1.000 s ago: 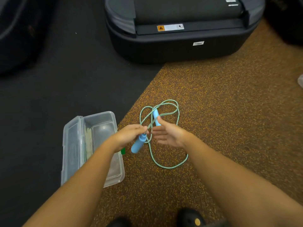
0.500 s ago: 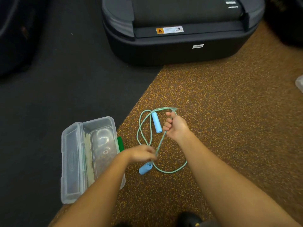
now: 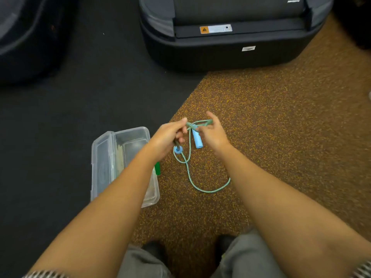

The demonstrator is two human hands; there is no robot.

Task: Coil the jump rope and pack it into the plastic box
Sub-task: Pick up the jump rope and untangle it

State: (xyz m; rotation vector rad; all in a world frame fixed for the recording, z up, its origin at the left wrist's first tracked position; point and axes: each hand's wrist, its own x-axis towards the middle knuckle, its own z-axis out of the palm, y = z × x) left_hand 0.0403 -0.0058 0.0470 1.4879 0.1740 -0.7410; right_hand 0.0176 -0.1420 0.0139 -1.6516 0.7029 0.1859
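Note:
A green jump rope (image 3: pixel 200 187) with two light-blue handles hangs between my hands above the speckled brown floor. My left hand (image 3: pixel 167 138) is closed on the rope just above one handle (image 3: pixel 177 149), which dangles end-on below it. My right hand (image 3: pixel 212 133) pinches several gathered rope loops, and the second handle (image 3: pixel 197 138) hangs down between the hands. A long loop of rope trails on the floor below. The clear plastic box (image 3: pixel 104 161) lies open on the floor to the left, partly hidden by my left forearm.
A large black machine base (image 3: pixel 226 49) stands at the back. Dark matting (image 3: pixel 70 109) covers the floor left of the brown speckled area. A small green object (image 3: pixel 157 168) lies beside the box. My knees and shoes show at the bottom edge.
My left hand rose from low near the box up to my right hand, lifting its handle. The floor loop became narrower and shorter.

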